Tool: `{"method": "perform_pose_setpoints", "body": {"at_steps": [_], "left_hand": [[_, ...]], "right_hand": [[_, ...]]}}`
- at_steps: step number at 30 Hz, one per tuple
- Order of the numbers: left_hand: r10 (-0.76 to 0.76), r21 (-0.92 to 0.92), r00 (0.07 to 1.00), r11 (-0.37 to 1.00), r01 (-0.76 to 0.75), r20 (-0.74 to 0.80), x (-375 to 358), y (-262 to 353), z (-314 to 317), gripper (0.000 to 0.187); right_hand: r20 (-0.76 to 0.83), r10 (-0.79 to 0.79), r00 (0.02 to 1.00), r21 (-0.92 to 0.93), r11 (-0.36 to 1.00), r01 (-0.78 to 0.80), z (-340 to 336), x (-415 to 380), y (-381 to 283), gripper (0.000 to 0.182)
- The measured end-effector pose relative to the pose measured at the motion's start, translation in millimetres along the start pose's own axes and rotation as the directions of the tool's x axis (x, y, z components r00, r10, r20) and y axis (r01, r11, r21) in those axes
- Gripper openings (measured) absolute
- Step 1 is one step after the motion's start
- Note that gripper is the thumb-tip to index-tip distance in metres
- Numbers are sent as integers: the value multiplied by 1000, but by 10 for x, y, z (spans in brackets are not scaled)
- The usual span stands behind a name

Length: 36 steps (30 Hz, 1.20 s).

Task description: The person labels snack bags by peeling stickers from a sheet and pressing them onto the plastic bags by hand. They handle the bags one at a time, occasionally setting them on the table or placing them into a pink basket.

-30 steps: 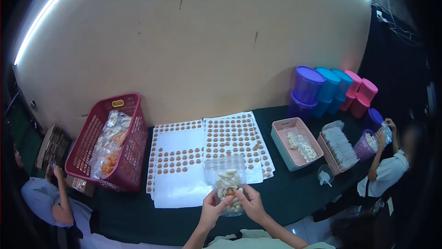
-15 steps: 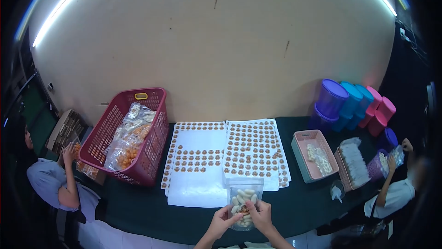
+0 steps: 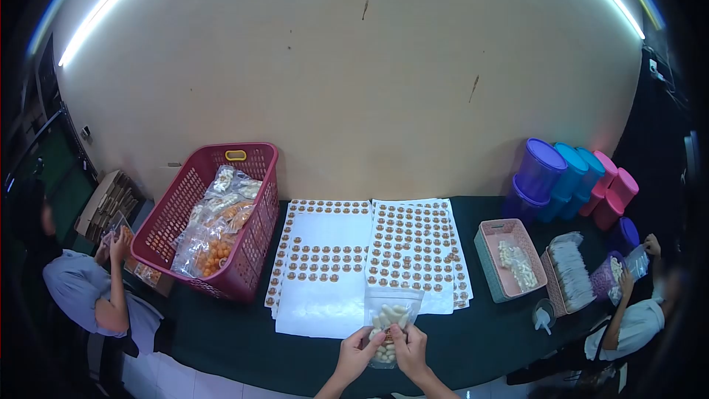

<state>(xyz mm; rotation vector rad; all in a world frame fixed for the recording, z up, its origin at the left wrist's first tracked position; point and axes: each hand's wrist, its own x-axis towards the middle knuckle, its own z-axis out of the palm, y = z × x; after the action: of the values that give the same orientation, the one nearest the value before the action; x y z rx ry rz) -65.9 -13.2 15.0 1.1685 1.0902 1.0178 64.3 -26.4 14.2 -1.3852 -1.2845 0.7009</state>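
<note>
Head view: a clear pouch held by both hands in front of the sticker sheets

Nearest, the left hand (image 3: 355, 360) and right hand (image 3: 413, 355) have their fingers clamped on the sides of the pouch (image 3: 396, 313), which holds pale, elongated pieces. The thumbs partly cover its round brown label, too small to read. Its top edge overlaps the sticker sheets (image 3: 317, 311).

The sheets lie on a counter (image 3: 221, 338) with a dark green cover; pale floor tiles (image 3: 177, 378) show below its near edge. Left of the sheets stands a maroon basket (image 3: 255, 270) of bagged white and orange pieces, overlapping too much to count. Right of them are a pink-lined basket (image 3: 484, 260), a basket of flat packets (image 3: 572, 272) and a small cup (image 3: 543, 316); farther right, stacked tubs (image 3: 545, 169) in purple, blue and pink.

Well left of the sheets, a person (image 3: 85, 288) holds something hard to make out; well right, another person (image 3: 628, 329), head blurred, holds a clear bag (image 3: 636, 260). Beyond the sheets rises a plain beige wall (image 3: 317, 118), marked by scuffs. Darkness swallows the corners.
</note>
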Motion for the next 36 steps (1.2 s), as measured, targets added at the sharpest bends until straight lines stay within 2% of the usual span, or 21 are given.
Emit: {"method": "perform_pose_setpoints", "body": {"at_steps": [2,4,5,7,8,10,12,13,14,17,18,19,21,22,23,24,25,29,31,32,36], "left_hand": [[18,-65,1000,998,-17,19,31,-43,-12,35],[18,-92,1000,996,-18,-5,48,-58,-14,34],[12,-118,1000,993,-15,-29,57,-65,-18,34],[0,-138,999,990,-6,-45,80,-134,-93,32],[-17,-155,998,988,8,-58,86,-155,-134,30],[17,-116,998,993,-25,-69,69,-85,-191,28],[49,-76,996,996,-55,-74,80,-86,-259,27],[31,-143,995,989,-45,-97,109,-130,-288,27],[11,-210,993,977,-35,-116,129,-161,-309,27],[-26,-189,995,982,8,-92,190,-129,-387,28],[-73,-237,987,971,37,-144,202,-39,-402,28],[15,-238,991,970,-46,-132,271,-36,-468,27],[107,-237,984,962,-138,-141,349,94,-531,28],[112,-244,987,960,-138,-118,404,85,-521,28],[120,-207,982,967,-148,-145,408,48,-536,26],[126,-169,977,973,-155,-175,405,19,-523,25],[120,-175,978,973,-151,-171,397,-10,-485,25],[51,-271,944,952,-145,-325,356,-54,-363,20],[20,-315,923,937,-151,-383,393,-70,-360,19],[27,-319,909,932,-174,-417,414,-84,-376,19],[83,-261,894,941,-216,-440,401,-80,-438,19]], "right_hand": [[3,24,1000,12,1000,-24,42,16,62,27],[-4,77,997,194,978,-75,96,27,100,27],[-3,73,997,193,979,-71,78,41,89,27],[176,150,973,182,966,-182,11,74,23,27],[180,146,973,185,966,-179,5,81,-36,27],[266,124,956,29,990,-136,34,96,-154,29],[295,99,950,31,993,-113,100,125,-183,30],[322,78,944,22,996,-90,119,131,-181,31],[321,78,944,22,996,-90,146,142,-154,31],[350,19,937,-13,1000,-16,225,199,10,32],[352,8,936,39,999,-24,242,216,71,33],[352,-3,936,93,995,-32,253,214,112,35],[328,-5,945,86,996,-24,316,132,142,36],[307,-9,952,67,998,-13,320,142,142,38],[263,-45,964,84,996,24,356,127,118,40],[250,-18,968,95,995,-6,368,118,77,41],[240,10,971,108,993,-37,372,107,57,41],[256,67,964,26,997,-76,348,132,167,40],[342,37,939,-45,999,-23,342,138,144,37],[423,63,904,-39,998,-52,342,135,141,36],[495,78,866,-12,996,-83,320,161,155,39]]}}
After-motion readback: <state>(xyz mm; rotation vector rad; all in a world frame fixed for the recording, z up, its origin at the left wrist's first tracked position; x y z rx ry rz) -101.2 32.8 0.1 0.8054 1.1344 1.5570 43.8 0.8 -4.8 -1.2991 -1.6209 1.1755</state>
